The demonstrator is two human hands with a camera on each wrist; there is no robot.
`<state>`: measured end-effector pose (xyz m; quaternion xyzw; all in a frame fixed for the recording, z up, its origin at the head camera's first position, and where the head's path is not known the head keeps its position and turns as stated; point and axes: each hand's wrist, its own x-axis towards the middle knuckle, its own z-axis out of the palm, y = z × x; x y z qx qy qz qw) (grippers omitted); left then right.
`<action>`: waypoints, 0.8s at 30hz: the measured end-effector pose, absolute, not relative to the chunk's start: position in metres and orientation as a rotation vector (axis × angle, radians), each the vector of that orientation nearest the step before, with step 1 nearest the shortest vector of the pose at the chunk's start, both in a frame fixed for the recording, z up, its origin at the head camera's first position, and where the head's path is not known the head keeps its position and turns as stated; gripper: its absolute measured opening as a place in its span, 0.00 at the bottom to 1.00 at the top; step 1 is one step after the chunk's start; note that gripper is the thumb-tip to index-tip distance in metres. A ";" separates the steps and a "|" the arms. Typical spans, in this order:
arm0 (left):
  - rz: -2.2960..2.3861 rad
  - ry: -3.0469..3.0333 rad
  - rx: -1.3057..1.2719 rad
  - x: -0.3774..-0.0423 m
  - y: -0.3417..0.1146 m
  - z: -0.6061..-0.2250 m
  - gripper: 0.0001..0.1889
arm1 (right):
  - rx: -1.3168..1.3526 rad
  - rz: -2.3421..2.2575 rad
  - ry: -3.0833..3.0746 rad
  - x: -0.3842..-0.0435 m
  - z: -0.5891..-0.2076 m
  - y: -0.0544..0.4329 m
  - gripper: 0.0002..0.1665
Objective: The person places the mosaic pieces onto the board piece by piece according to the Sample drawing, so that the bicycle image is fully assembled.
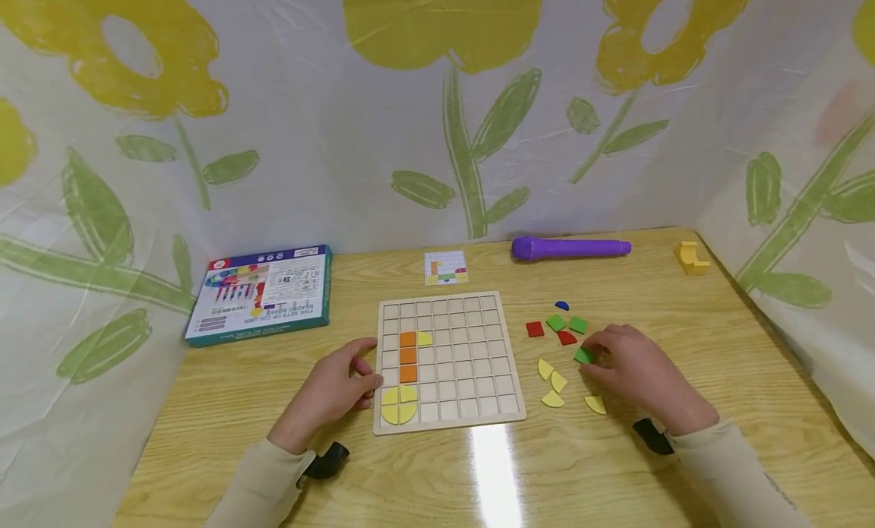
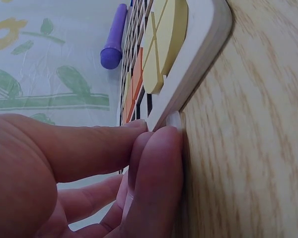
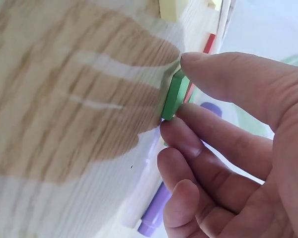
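Observation:
My left hand (image 1: pixel 331 387) pinches the left edge of a wooden grid board (image 1: pixel 465 372) between thumb and finger. On the board lie a column of orange square tiles (image 1: pixel 408 355), one yellow quarter-circle tile (image 1: pixel 424 338) beside the top one, and yellow quarter tiles forming a circle (image 1: pixel 390 415) in the lower left corner. Right of the board, my right hand (image 1: pixel 632 368) holds a green square tile (image 3: pixel 175 96) by its edges, low over the table. Around it lie loose yellow quarter-circles (image 1: pixel 558 381), a red square (image 1: pixel 535 329), a red quarter-circle (image 1: pixel 567 337), green squares (image 1: pixel 577 325) and a blue half-circle (image 1: pixel 561 305).
Behind the board lies a small pattern card (image 1: pixel 446 268) with a coloured grid. A purple microphone-shaped toy (image 1: pixel 574 248) lies at the back, with a yellow plastic piece (image 1: pixel 693 259) to its right. A flat printed box (image 1: pixel 260 296) sits at the left. Flowered sheeting walls the table.

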<state>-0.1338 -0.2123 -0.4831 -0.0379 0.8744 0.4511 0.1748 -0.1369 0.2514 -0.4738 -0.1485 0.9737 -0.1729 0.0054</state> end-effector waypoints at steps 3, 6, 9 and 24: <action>1.272 2.482 -0.102 -0.133 -0.212 -0.485 0.34 | -0.459 -0.534 3.051 -0.138 -0.475 0.251 0.15; 1.265 2.491 -0.095 -0.133 -0.212 -0.485 0.34 | -0.450 -0.535 3.044 -0.139 -0.475 0.251 0.14; 1.267 2.489 -0.097 -0.133 -0.212 -0.485 0.34 | -0.458 -0.546 3.033 -0.142 -0.475 0.250 0.12; 1.270 2.475 -0.110 -0.134 -0.212 -0.483 0.35 | -0.551 -0.701 2.940 -0.150 -0.459 0.209 0.09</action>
